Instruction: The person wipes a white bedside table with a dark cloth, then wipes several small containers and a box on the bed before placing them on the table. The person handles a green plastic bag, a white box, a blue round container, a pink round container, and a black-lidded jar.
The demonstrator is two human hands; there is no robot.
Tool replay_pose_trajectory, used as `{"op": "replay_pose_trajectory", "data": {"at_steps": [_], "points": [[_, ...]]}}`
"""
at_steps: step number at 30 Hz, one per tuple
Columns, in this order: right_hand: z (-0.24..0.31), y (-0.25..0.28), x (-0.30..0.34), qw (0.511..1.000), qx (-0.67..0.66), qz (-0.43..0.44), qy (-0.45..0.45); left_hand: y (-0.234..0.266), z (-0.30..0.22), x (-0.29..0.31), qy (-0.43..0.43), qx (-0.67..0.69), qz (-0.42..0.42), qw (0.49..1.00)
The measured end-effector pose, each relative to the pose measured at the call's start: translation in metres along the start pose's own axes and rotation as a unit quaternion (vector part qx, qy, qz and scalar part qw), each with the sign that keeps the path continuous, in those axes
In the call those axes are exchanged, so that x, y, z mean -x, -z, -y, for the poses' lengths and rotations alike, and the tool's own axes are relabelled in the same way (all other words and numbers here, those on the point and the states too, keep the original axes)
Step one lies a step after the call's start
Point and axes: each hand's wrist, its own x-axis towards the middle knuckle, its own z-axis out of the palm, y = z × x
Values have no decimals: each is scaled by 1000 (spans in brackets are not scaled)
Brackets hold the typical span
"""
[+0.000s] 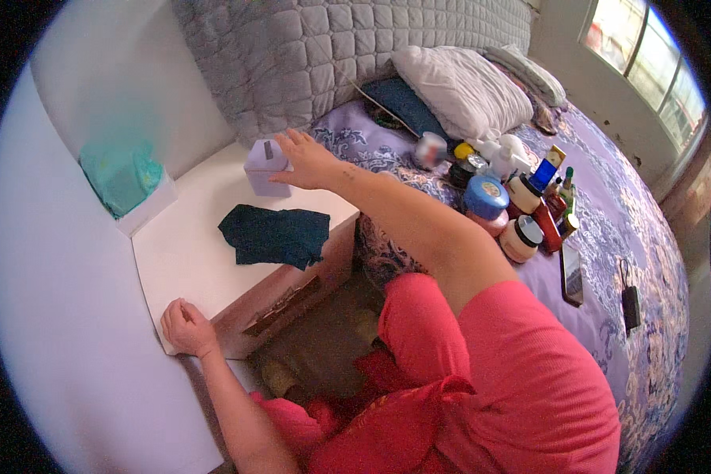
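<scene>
A small lavender box (267,167) with a dark slot in its top stands at the far side of a white nightstand (189,237). My right hand (312,162) grips the box from its right side, thumb in front and fingers reaching over behind. Nearer to me, a dark teal folded cloth (276,235) lies spread on the same top. My left hand (187,328) rests on the nightstand's near left corner with its fingers curled in; I see nothing in it.
Against the wall, a green plastic bag (126,178) sits in a white container. On the bed (521,272) to the right are several jars and bottles, a blue-lidded jar (486,197), a phone (572,275), a black corded item (630,305) and a pillow (466,91).
</scene>
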Motion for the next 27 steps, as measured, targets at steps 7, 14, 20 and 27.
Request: {"op": "replay_pose_trajectory", "data": {"at_steps": [7, 14, 20, 27], "points": [[3, 128, 89, 992, 4, 122, -13, -2, 1, 1, -7, -12, -1, 1000], [-36, 228, 208, 954, 182, 98, -217, 10, 6, -8, 24, 5, -1, 1000], [-67, 202, 250, 923, 230, 52, -303, 10, -46, 4, 50, 165, -43, 984], [-34, 206, 238, 918, 238, -19, -315, 37, -180, 30, 40, 461, 156, 873]]}}
